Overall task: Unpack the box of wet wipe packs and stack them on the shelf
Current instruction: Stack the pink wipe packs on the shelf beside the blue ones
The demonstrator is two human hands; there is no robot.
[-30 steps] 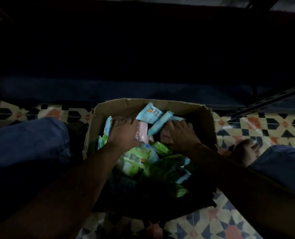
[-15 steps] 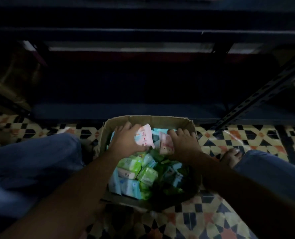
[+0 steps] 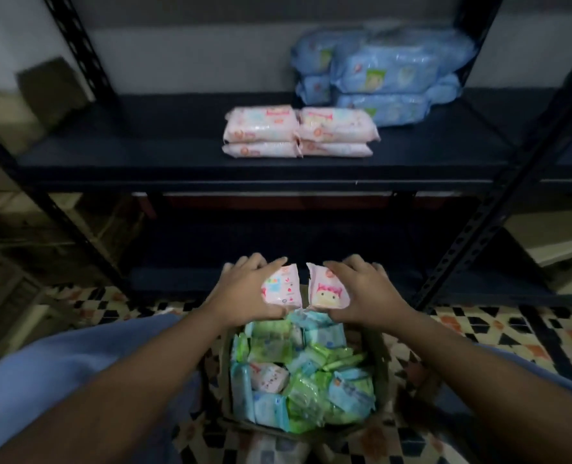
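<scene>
A cardboard box point(image 3: 380, 370) on the tiled floor between my knees holds several green, blue and pink wet wipe packs point(image 3: 298, 376). My left hand point(image 3: 244, 293) grips a pink pack point(image 3: 281, 287) above the box's far end. My right hand point(image 3: 366, 291) grips a second pink pack point(image 3: 328, 289) beside it. Both packs are raised, nearly touching. On the dark shelf point(image 3: 177, 155) ahead lie stacked pink packs point(image 3: 298, 132) and, behind them to the right, stacked blue packs point(image 3: 381, 72).
Black perforated shelf uprights rise at left point(image 3: 77, 38) and right point(image 3: 498, 202). A lower shelf point(image 3: 184, 276) sits just beyond the box. Cardboard boxes point(image 3: 545, 249) stand to the right of the rack. My legs in blue cloth flank the box.
Both hands have lifted one pink pack each out of the box and raised them. My head has tilted up, bringing the shelf with its stacked packs into view.
</scene>
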